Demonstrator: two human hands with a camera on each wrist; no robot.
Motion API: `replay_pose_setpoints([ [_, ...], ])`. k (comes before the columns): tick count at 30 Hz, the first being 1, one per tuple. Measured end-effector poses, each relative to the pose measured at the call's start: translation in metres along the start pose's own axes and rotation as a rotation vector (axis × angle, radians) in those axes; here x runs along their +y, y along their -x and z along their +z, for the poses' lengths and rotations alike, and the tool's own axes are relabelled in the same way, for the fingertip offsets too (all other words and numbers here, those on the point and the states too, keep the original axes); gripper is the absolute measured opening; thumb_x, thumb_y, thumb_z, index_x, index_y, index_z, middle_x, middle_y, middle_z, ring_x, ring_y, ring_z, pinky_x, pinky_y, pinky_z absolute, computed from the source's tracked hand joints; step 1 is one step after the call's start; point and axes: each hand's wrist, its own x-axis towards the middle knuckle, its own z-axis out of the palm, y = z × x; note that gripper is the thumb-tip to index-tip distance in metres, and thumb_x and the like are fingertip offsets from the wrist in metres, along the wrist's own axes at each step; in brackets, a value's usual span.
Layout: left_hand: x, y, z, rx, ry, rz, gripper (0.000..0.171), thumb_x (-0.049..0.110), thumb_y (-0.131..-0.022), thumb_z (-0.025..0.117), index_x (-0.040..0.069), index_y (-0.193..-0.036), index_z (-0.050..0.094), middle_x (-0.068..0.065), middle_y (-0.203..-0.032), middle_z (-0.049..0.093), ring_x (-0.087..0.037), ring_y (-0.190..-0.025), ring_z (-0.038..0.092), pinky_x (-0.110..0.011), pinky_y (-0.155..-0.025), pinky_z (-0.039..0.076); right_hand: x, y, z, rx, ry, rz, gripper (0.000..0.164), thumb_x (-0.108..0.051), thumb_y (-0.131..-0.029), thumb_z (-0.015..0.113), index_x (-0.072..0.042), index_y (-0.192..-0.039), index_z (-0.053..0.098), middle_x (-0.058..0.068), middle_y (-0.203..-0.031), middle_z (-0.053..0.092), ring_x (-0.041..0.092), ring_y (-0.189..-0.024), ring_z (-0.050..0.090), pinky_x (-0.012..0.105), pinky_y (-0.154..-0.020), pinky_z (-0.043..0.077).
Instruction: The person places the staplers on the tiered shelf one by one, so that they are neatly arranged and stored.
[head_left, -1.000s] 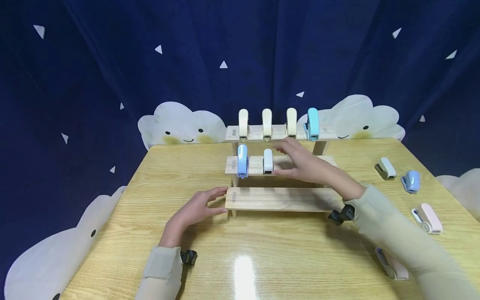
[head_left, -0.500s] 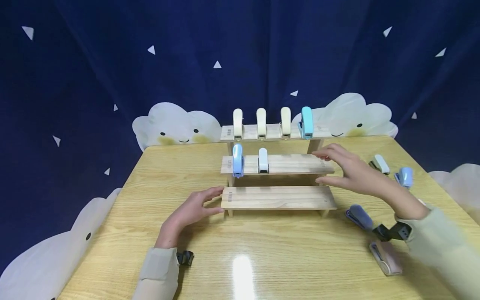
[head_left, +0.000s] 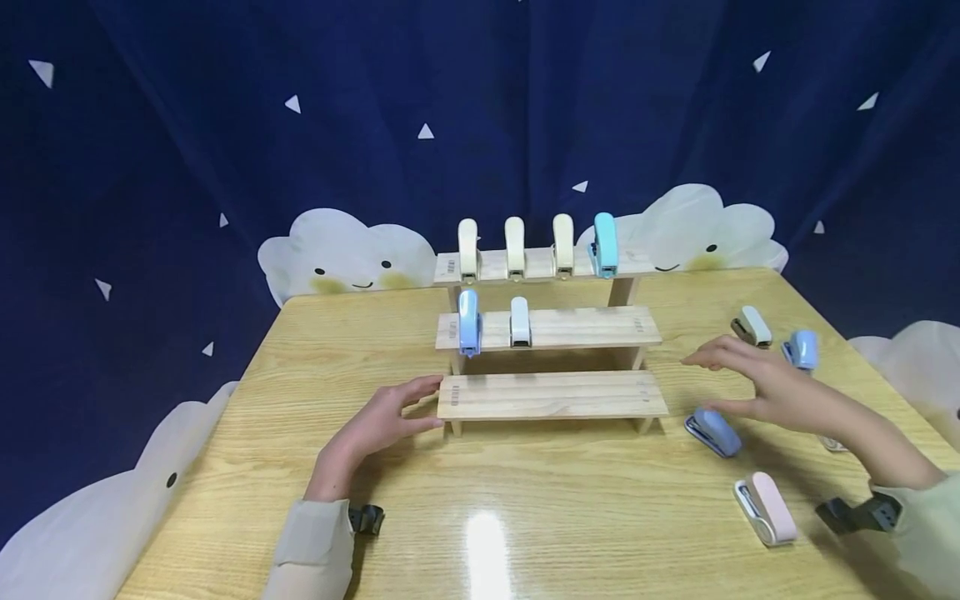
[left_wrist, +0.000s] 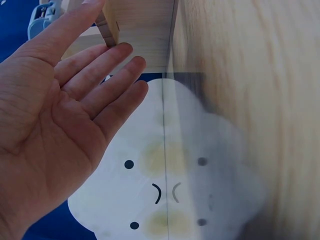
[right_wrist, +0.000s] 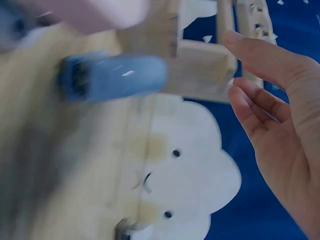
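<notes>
A person's right hand (head_left: 783, 392), empty with thumb and fingers spread, hangs by the slate-blue stapler (head_left: 716, 432) on the right of the table (head_left: 585, 517); this looks like a reach, and the next move would call for closing on it. The left hand (head_left: 384, 421), fingers extended, is at the left end of a wooden rack (head_left: 551, 396). Its far top shelf (head_left: 633, 260) bears three cream staplers (head_left: 515, 247) and a turquoise stapler (head_left: 606, 244); the middle shelf (head_left: 585, 327), a light-blue stapler (head_left: 468, 322) and a white stapler (head_left: 520, 322)

head: from above, forward-down, whole three-tier wooden rack (head_left: 551, 397) | left wrist: rolled sideways, close on left hand (left_wrist: 62, 115), toward cloud cutout (left_wrist: 142, 187) | right wrist: rolled sideways, near right hand (right_wrist: 287, 110), toward rack | shared: rack in all three; blue stapler (right_wrist: 125, 77) in head, right wrist
</notes>
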Motion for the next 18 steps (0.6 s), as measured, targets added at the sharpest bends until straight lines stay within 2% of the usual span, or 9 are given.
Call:
replay_pose_setpoints([
  [5,-0.001,0.0,0.0,0.001,-0.001,0.002,0.07,0.034,-0.089,0.072,0.017,-0.149,0.041,-0.007,-0.151,0.047,-0.029,-0.138,0.047,-0.048,-0.116,0.039,0.011,0.024,0.007,-0.027,-0.049,0.01,0.066,-0.011,-0.063,0.09,-0.02,-0.123,0.063,-0.014,-0.112,0.057,-0.01,-0.098,0.05,0.003,-0.079,0.04],
  [8,-0.001,0.0,0.0,-0.002,0.004,0.003,0.071,0.034,-0.089,0.072,0.016,-0.15,0.041,-0.007,-0.151,0.047,-0.029,-0.139,0.047,-0.049,-0.116,0.038,0.017,0.035,0.012,-0.037,-0.059,0.006,0.067,-0.009,-0.061,0.09,-0.018,-0.122,0.063,-0.014,-0.111,0.059,-0.009,-0.094,0.051,0.005,-0.077,0.042],
  [15,0.001,0.001,0.001,-0.005,0.019,-0.009,0.071,0.032,-0.089,0.072,0.016,-0.15,0.04,-0.007,-0.152,0.046,-0.03,-0.14,0.046,-0.05,-0.116,0.038,0.018,0.05,0.02,-0.099,-0.053,0.035,0.065,-0.015,-0.063,0.091,-0.019,-0.122,0.065,-0.012,-0.112,0.063,0.0,-0.092,0.061,0.019,-0.072,0.054],
  [18,0.001,0.0,0.001,-0.004,0.02,-0.013,0.071,0.033,-0.089,0.072,0.016,-0.15,0.04,-0.007,-0.152,0.047,-0.03,-0.139,0.046,-0.05,-0.116,0.038,0.018,0.053,0.024,-0.106,-0.081,0.025,0.065,-0.014,-0.064,0.09,-0.02,-0.124,0.064,-0.013,-0.112,0.063,-0.003,-0.093,0.061,0.017,-0.073,0.054],
])
